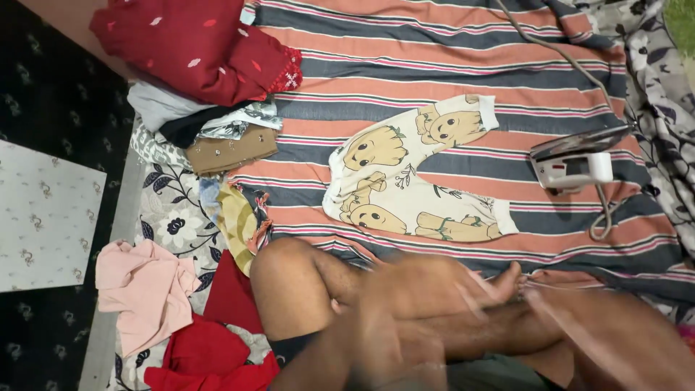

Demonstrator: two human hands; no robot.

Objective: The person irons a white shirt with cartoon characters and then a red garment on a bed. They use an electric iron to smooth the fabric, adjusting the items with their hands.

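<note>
A small cream pair of child's trousers (413, 181) with tan cartoon figures lies flat on the striped sheet (434, 72). Both my hands are low in the view and smeared by motion. My left hand (405, 289) is over my folded legs (304, 282), just below the trousers' near edge. My right hand (543, 300) is by my foot (507, 282), at the sheet's near edge. The blur hides the fingers of both hands, and I see nothing in either. A white and grey iron (575, 163) stands on the sheet to the right of the trousers, its cord (557, 51) running to the far edge.
A pile of folded clothes, dark red cloth (195, 47) on top, sits at the upper left. Loose pink (145, 289), red (210, 355) and yellow (235, 221) garments lie to my left on a floral cloth (174, 224). A grey floral cloth (666, 108) lies at the right.
</note>
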